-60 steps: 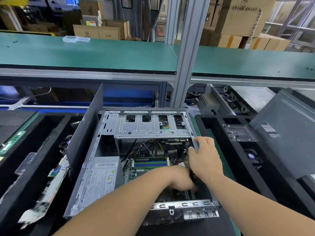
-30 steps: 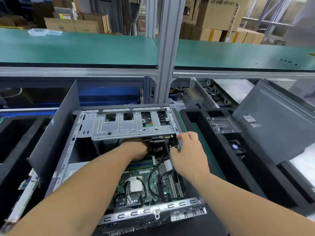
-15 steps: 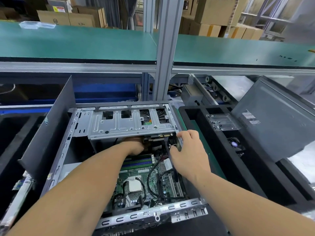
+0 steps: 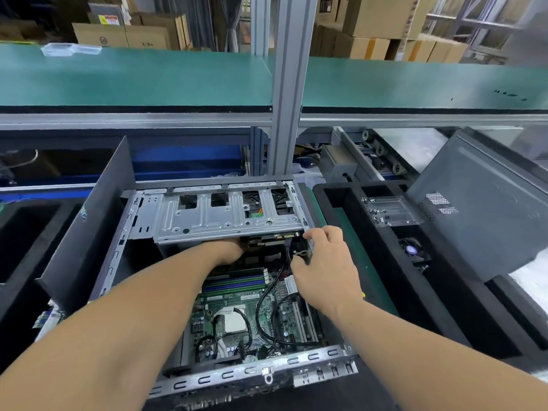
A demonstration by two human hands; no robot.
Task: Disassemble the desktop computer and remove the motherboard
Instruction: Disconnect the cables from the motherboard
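Case (image 4: 124, 262) sat open, both forearms reaching in. Motherboard (image 4: 252, 318) lay on the case floor below and nearer than both hands, black cables (image 4: 267, 298) looping over it. Right hand (image 4: 323, 268) was at the case's right wall, fingers curled round a small dark part (image 4: 301, 252) at the edge. Left hand (image 4: 228, 250) went under the drive cage (image 4: 225, 221), fingers hidden, grip can't tell. Beyond the hands, a green shelf (image 4: 148, 78); right of the right hand, a black tray (image 4: 385, 262).
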